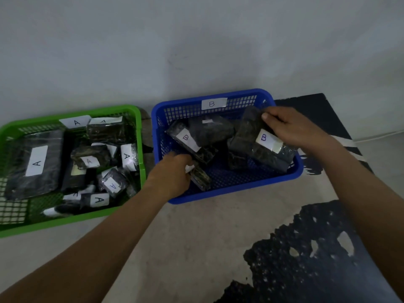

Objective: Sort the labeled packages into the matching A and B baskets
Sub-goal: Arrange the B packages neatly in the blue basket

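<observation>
A grey wall [196, 40] stands behind a pale floor [192, 241], and a dark patterned mat [306, 254] lies under my right forearm. My left hand [172, 173] reaches over the near rim of the blue basket [240, 187], the one tagged B. Its fingers are curled round a small dark package [201, 178]. A scrap of white label shows at the fingertips, but I cannot read the letter. Just beyond that hand a flat package marked B [188, 138] leans against another dark package [211, 127]. My right hand [290, 127] is over the far right of the same basket. Its thumb and fingers pinch the top edge of a large package with a B label [244, 136], which is tilted, its lower end against the basket's right wall. To the left of my left hand is the green basket [141, 154], tagged A, which holds many packages. Every label I can read there says A. I judge the sorting nearly finished, since each package I can see is in a basket or in a hand. What looks left is to set down these two and check the small one's letter.
</observation>
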